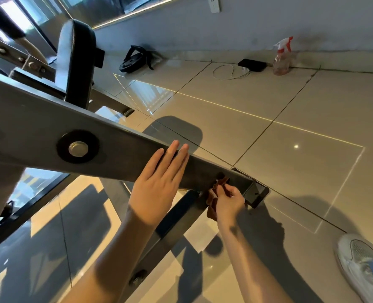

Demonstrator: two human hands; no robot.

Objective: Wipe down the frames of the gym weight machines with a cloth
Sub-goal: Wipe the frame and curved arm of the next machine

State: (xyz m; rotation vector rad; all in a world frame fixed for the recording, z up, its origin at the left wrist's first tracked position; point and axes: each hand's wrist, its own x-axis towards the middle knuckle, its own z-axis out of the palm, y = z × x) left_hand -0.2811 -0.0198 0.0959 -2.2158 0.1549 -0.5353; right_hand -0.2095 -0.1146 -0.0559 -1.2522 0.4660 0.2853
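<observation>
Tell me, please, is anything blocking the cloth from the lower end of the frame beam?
Nothing visible does. The right hand holds the brown cloth right against the beam near its lower end, while the left hand lies flat on the beam further up, clear of that stretch.

Your grey steel frame beam (115,136) slants down from upper left to lower right, black washer with bolt on its side face, lower end meeting a flat foot plate on the floor. Your brown cloth (214,200) is crumpled, bunched against the beam's lower end, hanging below it.
</observation>
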